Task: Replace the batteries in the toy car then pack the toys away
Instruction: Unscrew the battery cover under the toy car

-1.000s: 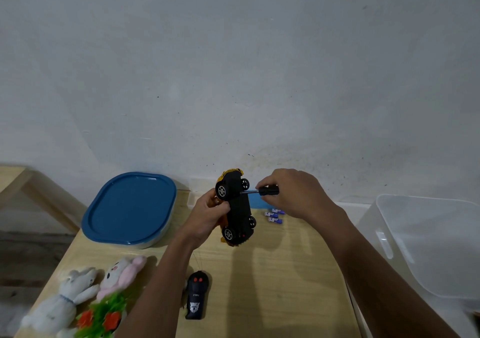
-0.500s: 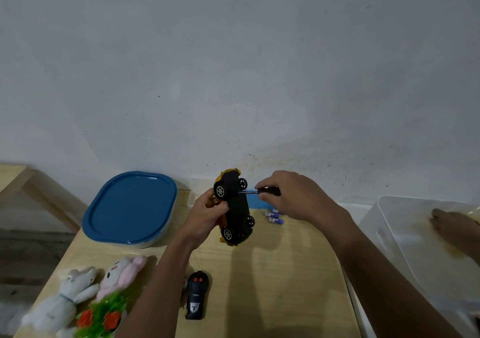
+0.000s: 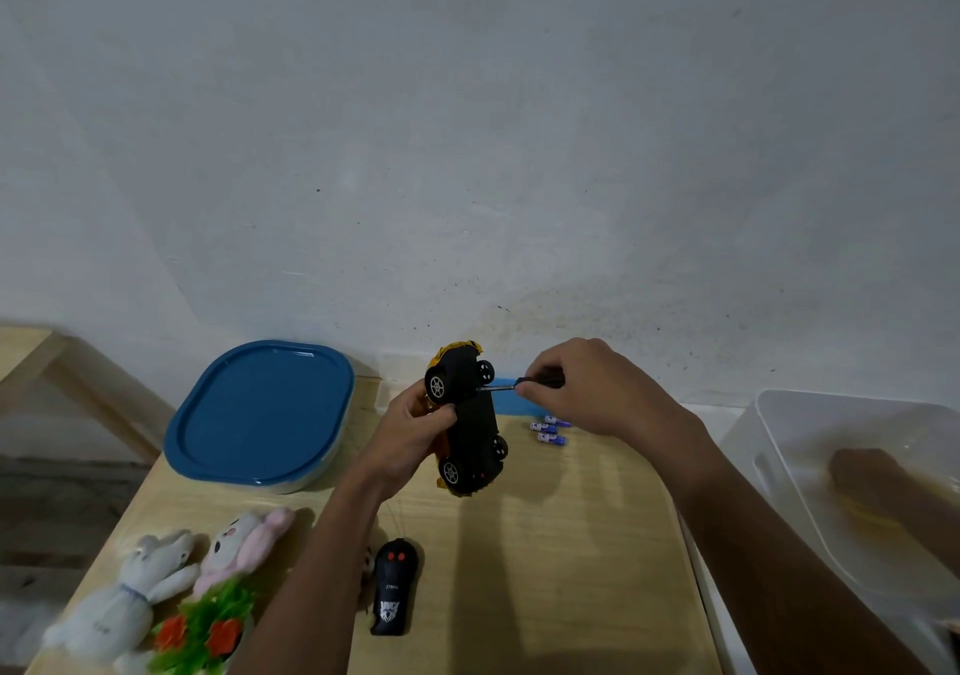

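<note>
My left hand (image 3: 410, 433) grips a yellow and black toy car (image 3: 470, 425), held on its side above the table with the black underside facing right. My right hand (image 3: 587, 388) pinches the black handle of a small screwdriver (image 3: 519, 385); its metal tip touches the car's underside near the upper wheels. Three small batteries (image 3: 549, 429) lie on the wooden table (image 3: 545, 570) just right of the car. A black remote control (image 3: 392, 587) lies near the table's front.
A blue-lidded container (image 3: 260, 412) stands at the table's back left. Two plush rabbits (image 3: 171, 576) and a green plant toy (image 3: 208, 633) lie at the front left. A clear plastic bin (image 3: 852, 487) stands right of the table, with another person's hand (image 3: 862, 472) showing through it.
Another person's hand has come into view inside the clear bin at the right. My hands, the car and the screwdriver have stayed nearly still.
</note>
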A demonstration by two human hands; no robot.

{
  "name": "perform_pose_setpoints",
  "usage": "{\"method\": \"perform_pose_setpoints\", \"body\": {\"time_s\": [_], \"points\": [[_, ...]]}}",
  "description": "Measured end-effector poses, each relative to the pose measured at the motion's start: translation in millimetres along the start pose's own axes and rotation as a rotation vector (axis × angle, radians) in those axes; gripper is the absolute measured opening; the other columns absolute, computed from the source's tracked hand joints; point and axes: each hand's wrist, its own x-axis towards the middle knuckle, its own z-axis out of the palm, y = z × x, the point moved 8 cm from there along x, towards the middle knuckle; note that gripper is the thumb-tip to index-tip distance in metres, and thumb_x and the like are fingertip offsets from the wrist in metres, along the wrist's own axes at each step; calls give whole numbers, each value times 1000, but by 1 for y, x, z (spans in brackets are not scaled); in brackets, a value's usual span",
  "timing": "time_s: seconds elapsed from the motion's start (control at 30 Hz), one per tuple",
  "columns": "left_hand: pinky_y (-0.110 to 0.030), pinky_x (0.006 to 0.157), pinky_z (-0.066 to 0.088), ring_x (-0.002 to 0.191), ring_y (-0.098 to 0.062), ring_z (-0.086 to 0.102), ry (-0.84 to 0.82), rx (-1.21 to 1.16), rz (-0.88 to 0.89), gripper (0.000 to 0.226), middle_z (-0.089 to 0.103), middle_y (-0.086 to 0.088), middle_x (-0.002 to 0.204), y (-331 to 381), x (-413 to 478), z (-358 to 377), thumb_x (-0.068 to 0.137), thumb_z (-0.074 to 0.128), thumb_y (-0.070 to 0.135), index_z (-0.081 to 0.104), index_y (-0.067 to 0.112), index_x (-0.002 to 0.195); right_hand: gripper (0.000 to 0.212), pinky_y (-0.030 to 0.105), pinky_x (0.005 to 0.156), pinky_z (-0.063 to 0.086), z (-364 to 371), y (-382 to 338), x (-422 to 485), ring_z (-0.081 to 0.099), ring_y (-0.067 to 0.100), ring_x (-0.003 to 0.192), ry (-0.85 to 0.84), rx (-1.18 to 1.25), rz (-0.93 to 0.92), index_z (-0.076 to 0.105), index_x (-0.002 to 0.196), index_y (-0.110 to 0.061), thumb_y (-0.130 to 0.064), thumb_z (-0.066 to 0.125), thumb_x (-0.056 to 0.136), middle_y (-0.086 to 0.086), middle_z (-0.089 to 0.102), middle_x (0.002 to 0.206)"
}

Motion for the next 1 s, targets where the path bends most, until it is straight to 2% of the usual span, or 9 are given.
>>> {"method": "perform_pose_setpoints", "body": {"time_s": [0.07,0.2,0.33,0.47,0.63,0.73,0.87,0.93,1.0], "points": [[-38,79,55,99,-31,67,0,-5,-10,23,69,-17,106,-2,1,-1,94,56,2,63,7,116,20,32,76,58,-4,-1,-1,66,9,81,16,-1,-18,74,99,-27,-41,68,86,-10,71,91],[-40,81,55,104,-35,67,-1,-23,-46,26,68,-21,112,-3,1,1,94,56,4,60,4,120,11,26,69,53,-9,-3,-2,63,5,77,28,-29,-49,68,94,-38,-37,72,84,-18,63,78],[-45,86,55,100,-33,68,0,-67,-76,22,71,-17,106,-1,0,4,96,53,4,63,4,116,12,23,59,43,-8,-1,-2,60,5,71,38,-52,-46,63,94,-40,-43,68,84,-19,59,72],[-38,75,56,88,-25,69,-2,-176,-121,21,71,-13,94,-1,-3,8,97,49,4,64,2,112,18,22,58,40,1,7,-3,60,6,71,15,-59,-26,63,99,-41,-50,65,84,-19,59,78],[-37,75,54,87,-25,66,-31,-232,-158,39,67,-16,98,-5,-8,13,86,57,21,61,-3,117,23,28,69,55,13,23,-7,66,8,74,-24,164,3,68,95,-37,-54,69,80,-14,67,85],[-38,77,53,86,-26,65,-51,-241,-169,38,66,-16,97,-8,-10,15,84,56,23,63,0,113,21,22,58,47,22,30,-11,59,9,60,22,447,39,70,84,-28,-48,75,78,-6,65,72],[-40,79,53,86,-26,64,-54,-226,-187,29,66,-15,95,-8,-12,17,92,47,20,65,4,109,26,28,67,45,49,33,-11,55,10,64,96,682,77,72,82,-23,-48,76,77,-9,59,67],[-43,84,53,91,-28,66,-62,-196,-205,33,68,-16,100,-9,-13,19,92,45,22,66,5,111,20,21,71,47,62,28,-12,63,6,72,123,733,87,74,87,-24,-43,76,79,-11,68,76],[-42,86,55,96,-27,68,-69,-167,-226,35,72,-14,104,-9,-15,21,97,38,18,68,8,113,17,13,66,46,72,22,-14,63,-2,70,135,747,74,75,91,-23,-38,75,82,-12,69,74]]}}
